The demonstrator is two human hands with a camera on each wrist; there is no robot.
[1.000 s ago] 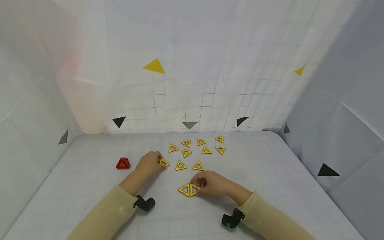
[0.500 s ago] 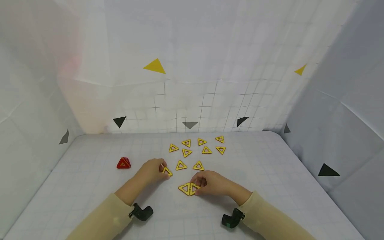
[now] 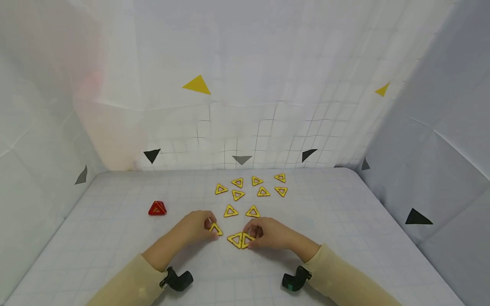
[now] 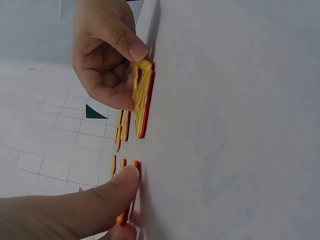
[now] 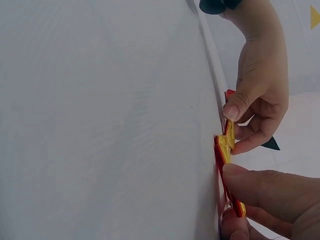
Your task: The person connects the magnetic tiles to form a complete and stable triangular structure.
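Note:
My left hand (image 3: 197, 227) pinches a yellow triangular magnetic tile (image 3: 217, 229) between thumb and fingers, just left of a joined pair. That pair of yellow triangular tiles (image 3: 234, 240) lies edge to edge in a diamond, its right tile pinched by my right hand (image 3: 271, 233). A small gap separates the left hand's tile from the diamond in the head view. Red edges show on the paired tiles (image 4: 145, 102) in the left wrist view. In the right wrist view, the left hand's tile (image 5: 230, 131) is partly hidden by its thumb and by the pair.
Several loose yellow triangular tiles (image 3: 263, 191) lie flat farther back, two of them (image 3: 231, 211) just beyond the hands. A red pyramid-like stack of triangles (image 3: 157, 208) sits to the left on the white table (image 3: 344, 238). White sheeted walls (image 3: 245, 51) enclose the table's back and sides.
My left hand has brought its tile toward me and slightly right, nearer the joined pair. My right hand and the pair have stayed almost in place.

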